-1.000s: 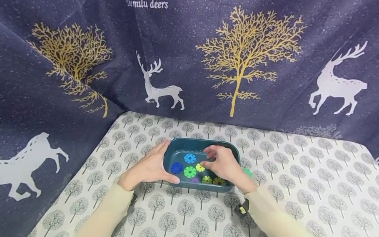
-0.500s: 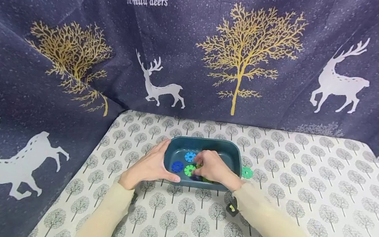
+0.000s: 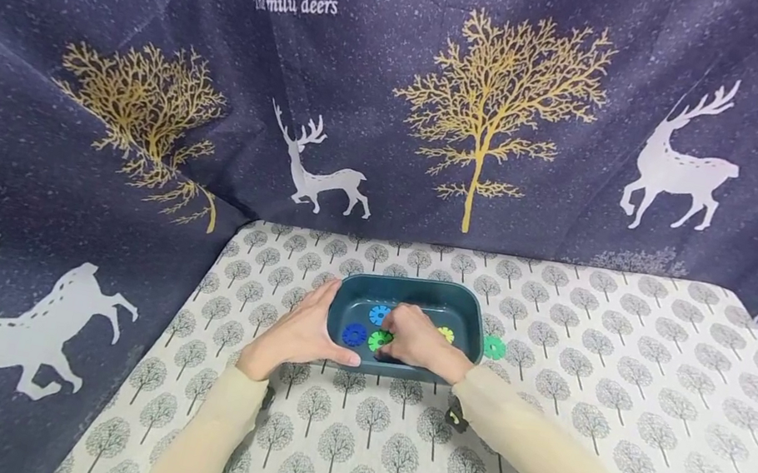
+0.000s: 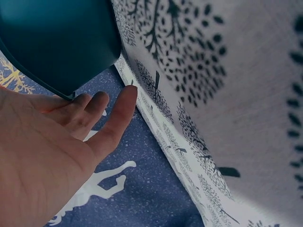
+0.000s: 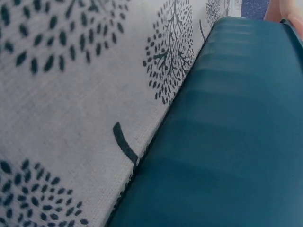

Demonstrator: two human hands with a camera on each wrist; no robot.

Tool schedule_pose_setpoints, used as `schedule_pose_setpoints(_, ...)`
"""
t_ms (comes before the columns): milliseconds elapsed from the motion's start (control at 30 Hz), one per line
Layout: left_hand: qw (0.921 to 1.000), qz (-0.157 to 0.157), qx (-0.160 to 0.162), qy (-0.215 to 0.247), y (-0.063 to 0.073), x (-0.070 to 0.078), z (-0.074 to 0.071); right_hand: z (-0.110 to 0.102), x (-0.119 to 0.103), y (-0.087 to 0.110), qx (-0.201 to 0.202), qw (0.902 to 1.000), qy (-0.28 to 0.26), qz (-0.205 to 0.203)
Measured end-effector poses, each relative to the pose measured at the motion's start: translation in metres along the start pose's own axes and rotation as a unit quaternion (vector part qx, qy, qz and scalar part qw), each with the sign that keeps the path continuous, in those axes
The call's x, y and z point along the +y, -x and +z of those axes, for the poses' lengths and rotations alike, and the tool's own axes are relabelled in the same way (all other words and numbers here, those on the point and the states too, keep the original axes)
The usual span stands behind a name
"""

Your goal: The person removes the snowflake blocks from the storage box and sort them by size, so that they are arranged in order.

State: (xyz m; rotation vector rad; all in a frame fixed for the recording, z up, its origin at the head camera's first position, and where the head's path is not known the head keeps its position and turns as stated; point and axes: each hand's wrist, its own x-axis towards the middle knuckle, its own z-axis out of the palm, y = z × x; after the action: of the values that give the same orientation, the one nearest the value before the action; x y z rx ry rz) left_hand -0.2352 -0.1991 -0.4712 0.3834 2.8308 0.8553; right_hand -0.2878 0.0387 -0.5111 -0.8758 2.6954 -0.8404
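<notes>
A dark teal plastic basin (image 3: pixel 445 293) stands on the table. My left hand (image 3: pixel 303 329) grips its left end, thumb over the front rim and fingers along the end wall. In the left wrist view the fingers of that hand (image 4: pixel 42 156) lie against the outside of the basin (image 4: pixel 61 42). My right hand (image 3: pixel 417 340) reaches down inside, fingers curled beside a green notched disc (image 3: pixel 376 342); I cannot tell if they pinch a piece. Near them lie a light blue disc (image 3: pixel 378 315), a dark blue disc (image 3: pixel 354 334) and a yellow disc (image 3: pixel 445 334).
Another green notched disc (image 3: pixel 495 347) lies on the tablecloth (image 3: pixel 602 352), just right of the basin. Behind the table hangs a dark blue curtain (image 3: pixel 550 174) printed with deer and trees. The right wrist view mostly shows the basin's outer front wall (image 5: pixel 218 132).
My right hand has moved lower and slightly left inside the basin. A yellow disc now shows to the right of its knuckles. The left hand stays on the basin's end.
</notes>
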Motion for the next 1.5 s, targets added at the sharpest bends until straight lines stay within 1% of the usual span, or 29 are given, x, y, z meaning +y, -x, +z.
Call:
schedule_pose_setpoints(100, 1.0, 0.002, -0.001, 0.0, 0.0, 0.001, -0.002, 0.004, 0.004, -0.006, -0.005, 0.9999, -0.001, 0.015)
schedule_pose_setpoints(233, 1.0, 0.006, 0.0, 0.002, 0.0, 0.001, -0.003, -0.003, -0.008, -0.005, -0.021, 0.9983, 0.002, 0.055)
schedule_pose_setpoints(333, 1.0, 0.005, 0.001, 0.002, 0.0, 0.001, -0.003, -0.009, -0.019, -0.001, -0.021, 0.9974, 0.008, 0.068)
schedule_pose_setpoints(367, 1.0, 0.005, 0.002, 0.002, 0.0, 0.001, -0.003, -0.011, -0.023, 0.0, -0.02, 0.9975, 0.009, 0.067)
schedule_pose_setpoints(400, 1.0, 0.004, 0.002, 0.0, 0.0, 0.001, -0.003, -0.006, -0.018, -0.001, -0.014, 0.9984, 0.015, 0.053)
schedule_pose_setpoints(433, 1.0, 0.003, 0.001, -0.002, 0.0, 0.0, -0.003, -0.009, -0.022, 0.001, -0.014, 0.9986, 0.015, 0.048)
schedule_pose_setpoints(500, 1.0, 0.001, 0.0, -0.004, 0.001, 0.0, -0.003, -0.003, -0.015, 0.0, -0.004, 0.9995, 0.022, 0.022)
schedule_pose_setpoints(600, 1.0, -0.001, -0.002, -0.007, 0.002, -0.001, -0.002, -0.001, -0.015, 0.0, -0.002, 0.9997, 0.025, -0.002)
schedule_pose_setpoints(633, 1.0, -0.002, -0.002, -0.006, 0.003, -0.001, -0.002, -0.006, -0.022, 0.004, -0.009, 0.9998, 0.02, 0.003)
schedule_pose_setpoints(667, 1.0, -0.001, -0.001, -0.006, 0.003, -0.001, -0.002, -0.006, -0.022, 0.004, -0.011, 0.9997, 0.023, 0.002)
schedule_pose_setpoints(733, 1.0, -0.001, -0.001, -0.005, 0.004, -0.001, -0.002, -0.011, -0.031, 0.008, -0.022, 0.9993, 0.027, 0.012)
schedule_pose_setpoints(867, 1.0, -0.002, -0.003, -0.005, 0.005, -0.001, -0.001, -0.011, -0.033, 0.01, -0.029, 0.998, 0.054, 0.017)
schedule_pose_setpoints(967, 1.0, -0.002, -0.001, -0.006, 0.003, 0.0, -0.001, -0.014, -0.033, 0.011, -0.021, 0.9978, 0.063, 0.004)
schedule_pose_setpoints(1067, 0.9999, -0.004, 0.0, -0.009, 0.002, 0.001, -0.002, -0.016, -0.033, 0.012, -0.018, 0.9985, 0.052, -0.007)
schedule_pose_setpoints(1267, 0.9999, -0.01, -0.008, -0.008, 0.002, 0.001, -0.001, -0.019, -0.033, 0.014, -0.033, 0.9992, 0.022, -0.009)
schedule_pose_setpoints(1500, 0.9999, -0.007, -0.005, -0.009, 0.004, 0.0, 0.0, -0.016, -0.032, 0.015, -0.025, 0.9993, 0.026, -0.014)
